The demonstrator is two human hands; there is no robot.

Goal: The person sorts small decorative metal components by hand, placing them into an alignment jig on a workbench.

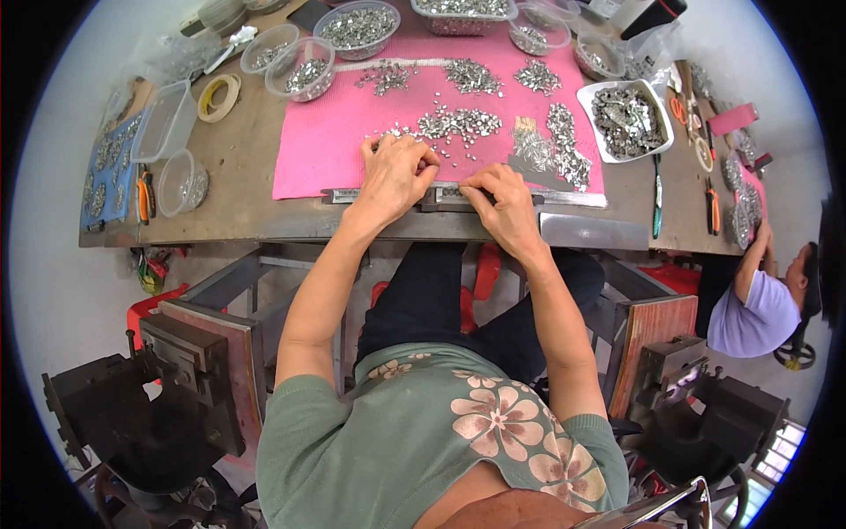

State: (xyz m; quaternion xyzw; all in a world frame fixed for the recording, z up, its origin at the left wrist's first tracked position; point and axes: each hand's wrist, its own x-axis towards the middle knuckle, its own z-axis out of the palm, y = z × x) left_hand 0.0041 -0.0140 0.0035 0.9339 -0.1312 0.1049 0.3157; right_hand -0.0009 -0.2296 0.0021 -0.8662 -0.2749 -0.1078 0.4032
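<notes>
My left hand (pixel 397 179) is closed at the front of the pink mat (pixel 308 145), its thumb and fingers pinched together beside a long metal fixture (pixel 438 201). At the fixture's right half, my right hand (pixel 502 204) is closed too, fingertips down against the metal. Whatever either hand pinches is too small or hidden to make out. Just beyond my fingers lies a loose pile of small shiny metal pieces (pixel 460 123). To its right are a long pile of similar pieces (pixel 567 145) and a heap of thin metal pins (pixel 532 148).
Farther back stand clear tubs of metal pieces (pixel 357 55) and a white tray (pixel 667 141). Pliers (pixel 144 196) and a tape roll (pixel 204 104) lie left; a green-handled tool (pixel 657 220) lies right. Bench vises (pixel 189 370) flank me. A co-worker (pixel 758 304) sits far right.
</notes>
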